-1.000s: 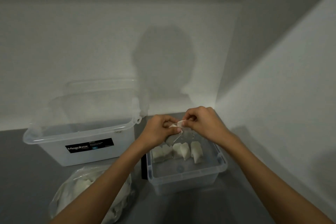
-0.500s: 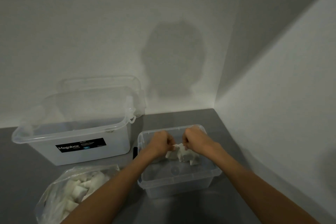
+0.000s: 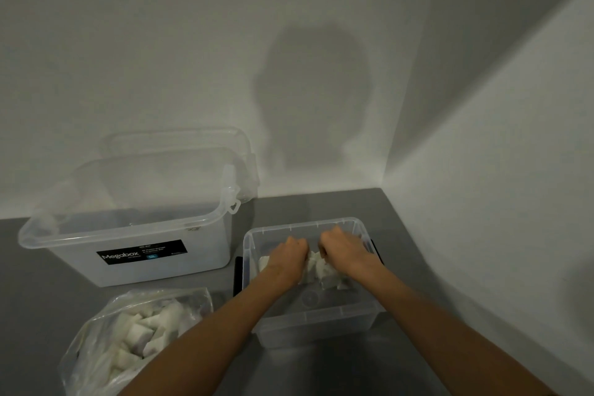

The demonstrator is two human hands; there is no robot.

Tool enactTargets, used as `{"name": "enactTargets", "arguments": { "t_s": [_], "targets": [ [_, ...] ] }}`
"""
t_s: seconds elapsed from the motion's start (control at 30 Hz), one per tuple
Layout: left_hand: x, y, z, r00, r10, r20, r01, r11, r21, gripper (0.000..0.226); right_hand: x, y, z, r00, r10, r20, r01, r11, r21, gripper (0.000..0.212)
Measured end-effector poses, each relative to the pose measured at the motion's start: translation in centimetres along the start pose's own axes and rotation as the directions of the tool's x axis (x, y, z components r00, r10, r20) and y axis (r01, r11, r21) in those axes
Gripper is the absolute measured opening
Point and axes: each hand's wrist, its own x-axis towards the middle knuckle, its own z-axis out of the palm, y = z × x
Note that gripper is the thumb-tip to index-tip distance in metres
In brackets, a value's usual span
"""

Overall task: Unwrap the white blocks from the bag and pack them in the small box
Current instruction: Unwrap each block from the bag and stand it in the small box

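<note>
A grey tabletop (image 3: 321,206) in a white corner. The left hand (image 3: 287,254) and the right hand (image 3: 342,249) are down inside the small box (image 3: 321,315) - close together, fingers curled over the white blocks (image 3: 316,267) there. If they pinch one, I cannot tell. The bag (image 3: 96,341) with more blocks lies front-left, near the large box (image 3: 144,267).

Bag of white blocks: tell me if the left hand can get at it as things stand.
Probably yes. The bag lies just left of the left forearm, with nothing between them; the left hand would only need to lift out of the small box first.
</note>
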Motion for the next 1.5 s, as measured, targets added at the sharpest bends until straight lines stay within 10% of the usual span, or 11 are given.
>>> {"name": "enactTargets", "arguments": {
  "t_s": [0.8,1.1,1.5],
  "targets": [
    [-0.8,0.3,-0.8,0.999,0.004,-0.050,0.006,0.979,0.203,0.025,-0.2,0.7,0.1,0.999,-0.003,-0.040,0.002,0.999,-0.032,0.022],
    [-4.4,-1.9,-6.6,0.983,0.064,-0.171,-0.072,0.997,-0.039,0.022,-2.8,-2.0,-6.0,0.963,0.006,-0.268,0.017,0.996,0.084,0.021],
    [-16.7,-16.0,-11.0,0.979,-0.123,-0.160,0.056,0.927,-0.371,0.011,-5.4,-17.4,-6.4,0.893,-0.268,-0.361,0.390,0.862,0.324,0.019]
  ]
}}
